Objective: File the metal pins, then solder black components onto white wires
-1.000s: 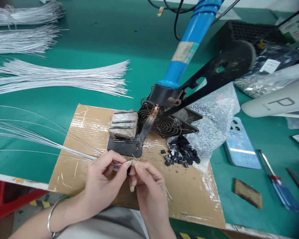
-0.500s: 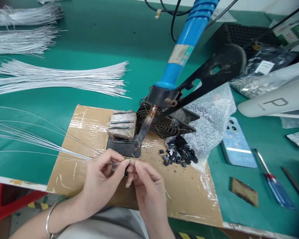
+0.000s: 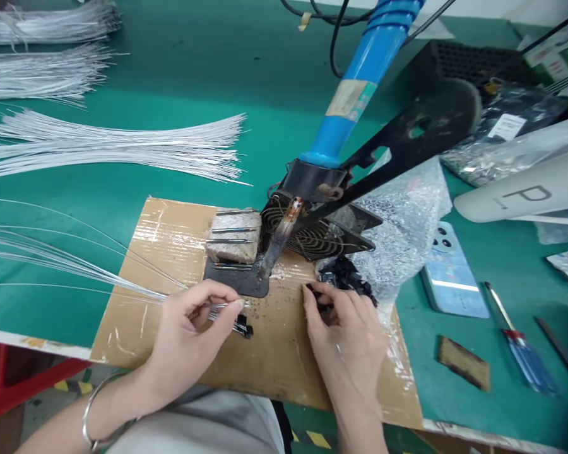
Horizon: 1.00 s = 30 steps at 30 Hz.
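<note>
My left hand [image 3: 194,337] is closed in a pinch around a bundle of thin white wires [image 3: 137,287] that trails off to the left. Small black pieces [image 3: 244,326] sit at the wire ends sticking out past my fingers. At the near edge of the pile of small black square pieces [image 3: 343,272], my right hand [image 3: 348,337] has its thumb and index finger pinched on one black piece [image 3: 307,287], mostly covered by the fingertips. Part of the pile is hidden behind that hand. Both hands are above a cardboard sheet [image 3: 274,372].
A soldering iron [image 3: 343,120] in a black stand points down between the hands, near a fan [image 3: 296,227]. A block with metal rods [image 3: 234,234] stands left of its tip. Bubble wrap [image 3: 407,233], a phone [image 3: 454,268] and a screwdriver [image 3: 525,350] lie right; wire bundles [image 3: 113,146] lie left.
My right hand has left my left hand and moved right to the black pieces, closing on one. My left hand stays nearly in place with the wires.
</note>
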Tool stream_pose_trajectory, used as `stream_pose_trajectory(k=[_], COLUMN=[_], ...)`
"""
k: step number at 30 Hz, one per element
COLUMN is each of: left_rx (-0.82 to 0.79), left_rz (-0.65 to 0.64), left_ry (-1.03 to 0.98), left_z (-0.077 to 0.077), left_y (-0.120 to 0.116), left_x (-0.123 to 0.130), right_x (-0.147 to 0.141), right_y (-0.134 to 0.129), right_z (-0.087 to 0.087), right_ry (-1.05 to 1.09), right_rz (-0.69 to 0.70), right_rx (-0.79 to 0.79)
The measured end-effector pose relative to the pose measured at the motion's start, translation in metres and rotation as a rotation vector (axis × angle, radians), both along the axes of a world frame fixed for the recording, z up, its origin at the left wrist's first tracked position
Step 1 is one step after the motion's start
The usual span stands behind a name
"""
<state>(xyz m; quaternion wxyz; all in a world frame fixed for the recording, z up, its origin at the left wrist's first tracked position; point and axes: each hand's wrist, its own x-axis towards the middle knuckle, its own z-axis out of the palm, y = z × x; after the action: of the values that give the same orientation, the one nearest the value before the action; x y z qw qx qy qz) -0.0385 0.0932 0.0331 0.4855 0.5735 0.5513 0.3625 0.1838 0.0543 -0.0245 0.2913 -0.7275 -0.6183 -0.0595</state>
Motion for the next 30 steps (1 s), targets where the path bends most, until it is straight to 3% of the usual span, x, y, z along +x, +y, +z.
stream_pose_trajectory(k=[6, 10, 13, 17, 22, 30], left_rx=[0.017, 0.045, 0.045, 0.024, -0.005, -0.118], left_rz=[0.002, -0.003, -0.01, -0.022, -0.022, -0.108], left_ry=[0.014, 0.047, 0.058, 0.069, 0.07, -0.079], left_z=[0.004, 0.007, 0.007, 0.005, 0.003, 0.015], left_y=[0.002, 0.003, 0.004, 0.004, 0.004, 0.009], left_x=[0.002, 0.001, 0.0, -0.001, -0.001, 0.001], right_x=[-0.006, -0.018, -0.03, -0.046, -0.059, -0.074], right_y=[-0.007, -0.015, -0.016, -0.011, -0.006, -0.001], right_z=[0.006, 0.014, 0.024, 0.034, 0.039, 0.045], right_ry=[0.096, 0.571, 0.932, 1.085, 1.237, 1.376], right_rz=[-0.05, -0.216, -0.264, -0.229, -0.122, -0.033], right_rx=[0.026, 0.024, 0.028, 0.076, -0.028, -0.083])
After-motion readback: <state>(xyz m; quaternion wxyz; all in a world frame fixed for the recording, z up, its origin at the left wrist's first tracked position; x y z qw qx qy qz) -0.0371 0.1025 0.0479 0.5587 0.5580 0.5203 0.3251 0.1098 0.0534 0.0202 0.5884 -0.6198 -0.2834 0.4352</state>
